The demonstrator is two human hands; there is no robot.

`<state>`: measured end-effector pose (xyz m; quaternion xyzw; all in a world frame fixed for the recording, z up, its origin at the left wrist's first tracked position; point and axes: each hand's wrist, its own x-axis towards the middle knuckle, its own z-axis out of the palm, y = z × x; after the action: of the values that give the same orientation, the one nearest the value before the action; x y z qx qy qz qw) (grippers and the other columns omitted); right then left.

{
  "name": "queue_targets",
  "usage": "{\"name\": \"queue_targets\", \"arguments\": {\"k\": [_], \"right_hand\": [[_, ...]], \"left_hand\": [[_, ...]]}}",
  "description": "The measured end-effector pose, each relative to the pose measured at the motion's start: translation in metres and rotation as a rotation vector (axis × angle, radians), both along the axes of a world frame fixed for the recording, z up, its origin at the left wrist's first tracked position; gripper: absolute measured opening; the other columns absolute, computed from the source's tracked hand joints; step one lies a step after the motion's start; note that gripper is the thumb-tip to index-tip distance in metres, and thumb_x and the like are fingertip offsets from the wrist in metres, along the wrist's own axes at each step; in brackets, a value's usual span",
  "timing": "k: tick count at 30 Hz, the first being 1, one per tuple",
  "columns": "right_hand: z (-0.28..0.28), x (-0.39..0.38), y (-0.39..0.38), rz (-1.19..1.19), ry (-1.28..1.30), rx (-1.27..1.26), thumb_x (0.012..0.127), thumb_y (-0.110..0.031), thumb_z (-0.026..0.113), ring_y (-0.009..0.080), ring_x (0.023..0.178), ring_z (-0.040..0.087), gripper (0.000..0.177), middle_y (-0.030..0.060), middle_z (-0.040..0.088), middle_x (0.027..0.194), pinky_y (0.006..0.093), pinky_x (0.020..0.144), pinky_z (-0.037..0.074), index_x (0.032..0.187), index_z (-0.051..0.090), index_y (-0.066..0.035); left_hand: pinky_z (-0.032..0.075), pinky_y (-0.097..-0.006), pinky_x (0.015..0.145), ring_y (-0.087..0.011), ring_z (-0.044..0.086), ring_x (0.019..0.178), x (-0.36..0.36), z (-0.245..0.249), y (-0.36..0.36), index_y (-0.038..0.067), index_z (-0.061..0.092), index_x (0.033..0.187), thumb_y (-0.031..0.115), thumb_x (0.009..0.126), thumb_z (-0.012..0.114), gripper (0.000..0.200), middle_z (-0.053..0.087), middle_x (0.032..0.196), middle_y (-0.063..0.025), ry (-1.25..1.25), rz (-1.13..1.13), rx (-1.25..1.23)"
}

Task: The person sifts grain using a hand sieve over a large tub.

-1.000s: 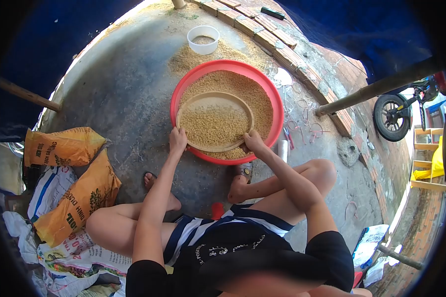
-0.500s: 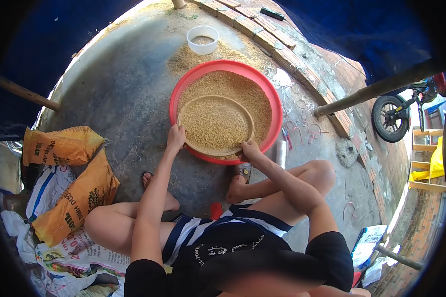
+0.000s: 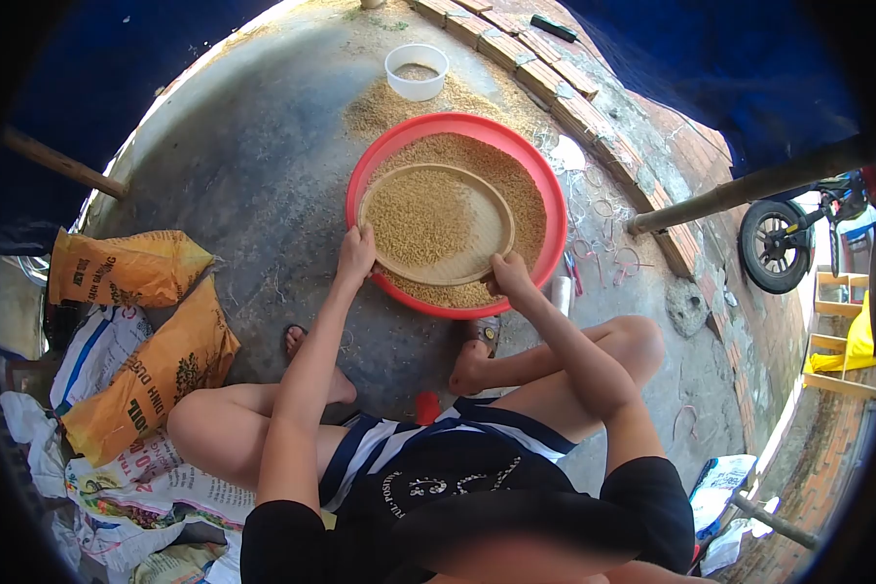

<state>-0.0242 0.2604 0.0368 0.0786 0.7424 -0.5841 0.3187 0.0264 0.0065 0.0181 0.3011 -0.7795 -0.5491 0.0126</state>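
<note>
A round, shallow sieve (image 3: 462, 243) is held over a large red basin (image 3: 557, 195) by both hands. My left hand (image 3: 356, 253) grips its left rim, fingers closed round the edge. At the lower right rim, my right hand (image 3: 510, 276) has its fingers closed on the edge. Pale yellow grain (image 3: 409, 222) lies in the sieve, heaped toward its left, with the woven bottom showing at the right. More grain (image 3: 529, 209) fills the basin beneath, partly hidden by the sieve.
A white tub (image 3: 417, 86) stands on spilled grain behind the basin. Orange sacks (image 3: 156, 380) lie at the left, a red cup (image 3: 427, 407) near my legs. Bricks (image 3: 555, 83), a pole (image 3: 749, 188) and a wheel (image 3: 775, 246) are at the right.
The sieve has moved up and slightly right with both hands. Its grain has shifted to the left, baring part of the bottom at the right.
</note>
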Motion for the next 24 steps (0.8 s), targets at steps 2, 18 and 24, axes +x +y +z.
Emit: {"name": "queue_targets", "arguments": {"k": [2, 18, 24], "right_hand": [[0.004, 0.014, -0.004, 0.084, -0.028, -0.004, 0.082, -0.016, 0.037, 0.0136, 0.038, 0.050, 0.023, 0.0112, 0.057, 0.061, 0.0249, 0.036, 0.042, 0.081, 0.049, 0.004], [-0.019, -0.009, -0.013, -0.065, 0.440, 0.100, 0.082, -0.010, 0.033, 0.0153, 0.033, 0.044, 0.018, 0.0116, 0.049, 0.056, 0.0259, 0.029, 0.035, 0.093, 0.035, 0.003], [-0.014, -0.007, -0.003, 0.077, 0.052, 0.046, 0.082, -0.012, 0.033, 0.0145, 0.032, 0.042, 0.020, 0.0108, 0.048, 0.056, 0.0253, 0.029, 0.034, 0.096, 0.035, 0.003]], "left_hand": [[0.035, -0.0287, 0.028, -0.0161, 0.046, 0.032, 0.007, -0.008, -0.008, -0.005, 0.046, 0.079, 0.028, 0.086, 0.032, 0.036, 0.050, 0.050, -0.0097, -0.025, 0.000, 0.043], [0.039, -0.0415, 0.066, -0.0407, 0.051, 0.078, -0.003, -0.035, -0.007, -0.006, 0.046, 0.090, 0.028, 0.087, 0.033, 0.037, 0.053, 0.077, -0.0247, 0.360, 0.061, -0.234], [0.041, -0.0411, 0.065, -0.0398, 0.053, 0.076, 0.002, -0.028, -0.004, -0.006, 0.046, 0.090, 0.029, 0.087, 0.032, 0.038, 0.054, 0.075, -0.0232, -0.112, 0.087, -0.010]]}}
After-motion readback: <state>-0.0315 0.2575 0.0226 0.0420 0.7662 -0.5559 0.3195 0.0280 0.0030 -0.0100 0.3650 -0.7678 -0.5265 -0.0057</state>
